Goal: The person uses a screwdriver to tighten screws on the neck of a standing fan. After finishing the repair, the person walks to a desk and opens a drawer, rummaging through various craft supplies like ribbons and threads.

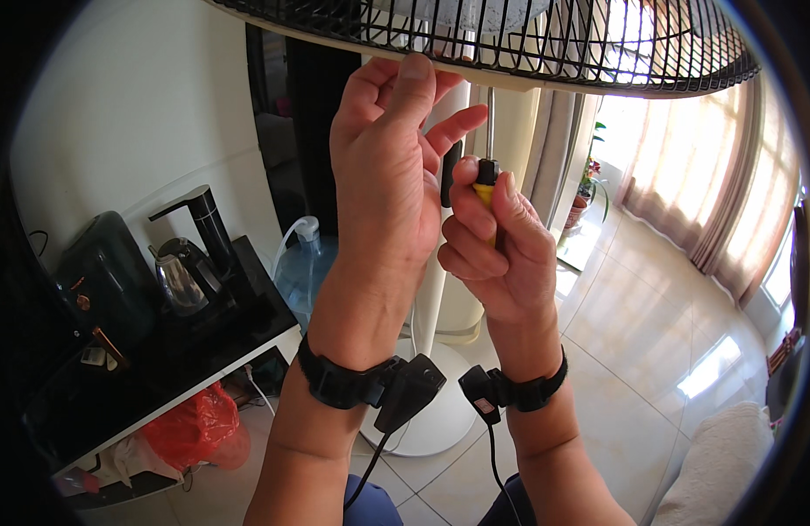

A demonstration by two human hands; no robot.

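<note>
A standing fan's black wire guard (576, 49) spans the top of the view, with a cream rim (510, 82) along its lower edge. My left hand (392, 144) pinches this rim, thumb in front and fingers partly hidden behind; one finger sticks out to the right. In my right hand (503, 243) is a screwdriver (490, 131) with a yellow and black handle, held upright. Its metal shaft reaches up to the underside of the rim, where the tip is hidden. Behind my hands, the white fan pole (434, 302) runs down to a round base (438, 407).
Left of me, a black-topped cabinet (181, 375) carries an electric kettle (181, 276) beneath a black spout (201, 204). A water bottle (306, 263) stands behind it. Below hangs a red plastic bag (194, 421). A potted plant (579, 207) and curtains (694, 177) are at right.
</note>
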